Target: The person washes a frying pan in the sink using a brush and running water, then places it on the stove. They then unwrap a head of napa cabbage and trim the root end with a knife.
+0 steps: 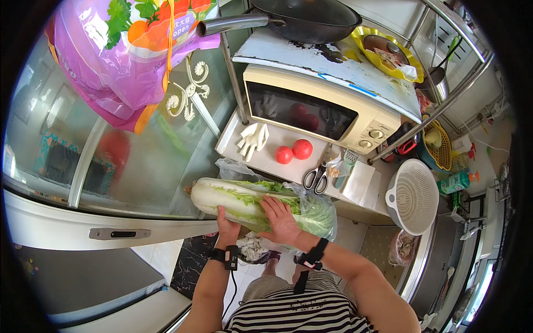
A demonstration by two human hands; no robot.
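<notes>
A large napa cabbage point(245, 200) lies sideways in front of me, its leafy right end partly inside a clear plastic bag point(329, 216). My left hand point(227, 224) grips the lower side near the white root end, thumb on top. Spread over the upper side is my right hand point(280, 218), palm on the leaves. Beyond the cabbage, two tomatoes point(302, 149) and a white glove point(253, 139) rest on the shelf, with black-handled scissors point(316, 180) and a green-handled grater point(349, 160) to their right.
A cream microwave point(312, 83) stands behind the shelf, a wok point(308, 16) above it. A white colander point(414, 195) sits at the right. At upper left hangs a purple bag point(112, 66) before a glass door. Beneath my hands is a bin point(252, 249) with a bag.
</notes>
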